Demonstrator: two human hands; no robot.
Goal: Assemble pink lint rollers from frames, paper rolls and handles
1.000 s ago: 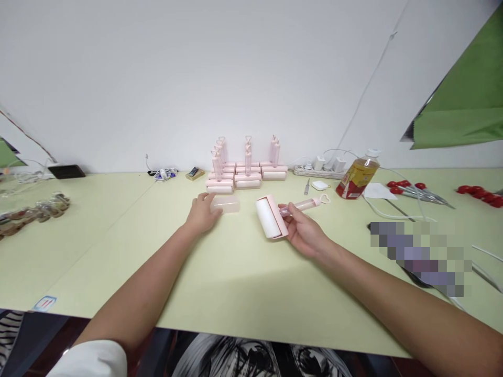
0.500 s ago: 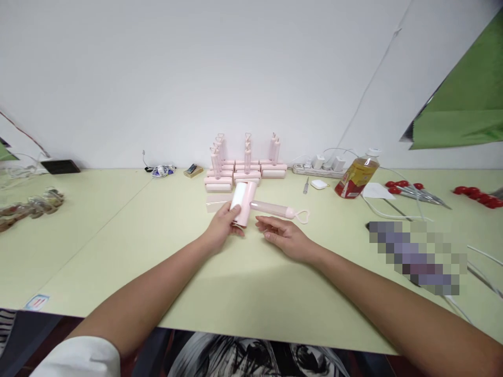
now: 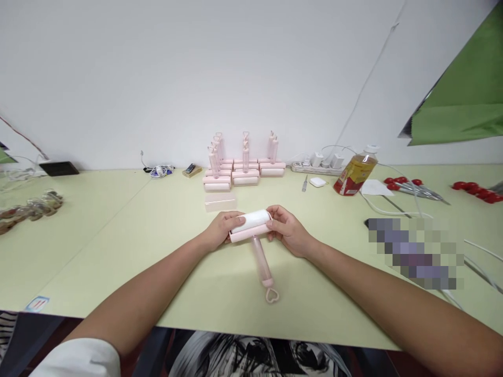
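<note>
A pink lint roller with a white roll is held in front of me by both hands. My left hand grips the left end of its head, thumb on the white roll. My right hand is closed around the right end. Its clear pink handle hangs toward me and ends in a heart-shaped loop. Just behind lies a clear pinkish cover on the table. Beyond it, several similar lint rollers stand in rows with handles up.
Along the wall are a power strip with chargers and a coiled cable. To the right stand a drink bottle and red-handled tools, with a blurred-out object nearer. Wrapped items lie far left.
The lint roller has turned so its handle points toward me instead of right, and it has come nearer. My right hand, free before, has taken hold of the head's right end.
</note>
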